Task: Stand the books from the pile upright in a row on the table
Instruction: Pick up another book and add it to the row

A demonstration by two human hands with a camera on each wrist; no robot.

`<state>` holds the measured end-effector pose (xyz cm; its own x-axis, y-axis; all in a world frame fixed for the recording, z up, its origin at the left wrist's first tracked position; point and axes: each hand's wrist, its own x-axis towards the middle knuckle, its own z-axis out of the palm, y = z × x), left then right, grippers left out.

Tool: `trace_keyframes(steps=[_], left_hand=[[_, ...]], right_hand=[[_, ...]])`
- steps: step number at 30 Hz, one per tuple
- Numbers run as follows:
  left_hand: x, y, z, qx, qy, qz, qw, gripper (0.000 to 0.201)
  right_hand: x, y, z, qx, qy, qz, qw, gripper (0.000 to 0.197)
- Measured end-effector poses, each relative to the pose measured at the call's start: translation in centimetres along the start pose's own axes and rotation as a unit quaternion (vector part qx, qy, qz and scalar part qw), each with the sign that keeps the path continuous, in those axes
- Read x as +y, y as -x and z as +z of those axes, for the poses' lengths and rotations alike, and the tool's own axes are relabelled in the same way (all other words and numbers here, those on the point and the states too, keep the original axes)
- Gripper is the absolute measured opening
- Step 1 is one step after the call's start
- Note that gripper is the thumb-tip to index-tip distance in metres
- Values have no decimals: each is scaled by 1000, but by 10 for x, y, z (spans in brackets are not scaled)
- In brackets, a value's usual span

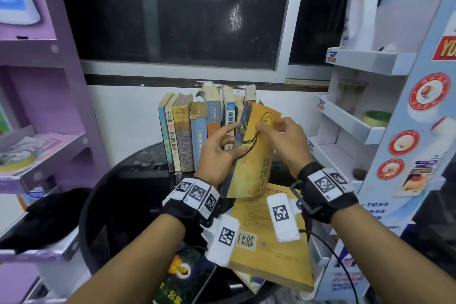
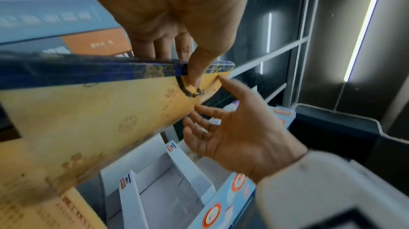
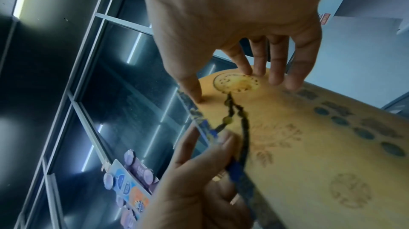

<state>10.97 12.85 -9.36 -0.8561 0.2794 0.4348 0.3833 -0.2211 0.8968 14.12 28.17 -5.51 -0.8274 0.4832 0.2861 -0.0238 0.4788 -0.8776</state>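
A yellow book [image 1: 254,155] with a blue spine is held tilted in the air above the black round table [image 1: 111,195], just in front of the right end of a row of upright books [image 1: 197,131]. My left hand [image 1: 227,145] grips its spine, thumb on the front cover [image 2: 88,119] and fingers behind. My right hand [image 1: 274,128] rests its thumb and straight fingertips on the cover [image 3: 309,154] near the top edge. Below my wrists lies the pile: a flat yellow book [image 1: 269,252] with a barcode and a dark book [image 1: 187,276].
A purple shelf unit [image 1: 49,131] stands at the left with a black bag [image 1: 49,217] below it. A white and blue display rack [image 1: 357,126] stands close on the right. The row of books leans against the wall under a dark window [image 1: 172,12].
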Motion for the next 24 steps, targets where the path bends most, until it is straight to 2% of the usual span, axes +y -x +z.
trace_keyframes(steps=[2,4,6,10,12,15,20,24], left_hand=[[-2,2,12,-1,-8,18,1000,52],[-6,5,21,1,-15,27,1000,56],[-8,7,30,-2,-28,37,999,59],[-11,9,42,-33,-25,36,998,61],[-13,10,45,-46,-23,29,998,61],[-19,8,46,-60,-58,16,996,61],[-30,-5,40,-95,-108,-21,989,56],[-29,-20,26,-30,-175,12,984,39]], right_hand=[[-4,3,-1,-19,-41,18,999,77],[-10,8,-3,-34,-58,22,998,66],[-11,9,-7,-36,-42,19,998,65],[-11,6,-14,-5,-11,-2,1000,25],[-9,2,-15,6,15,-11,1000,12],[-6,-4,-14,33,55,-21,998,16],[0,-13,-13,56,75,-37,995,10],[3,-22,-11,56,65,-47,995,17]])
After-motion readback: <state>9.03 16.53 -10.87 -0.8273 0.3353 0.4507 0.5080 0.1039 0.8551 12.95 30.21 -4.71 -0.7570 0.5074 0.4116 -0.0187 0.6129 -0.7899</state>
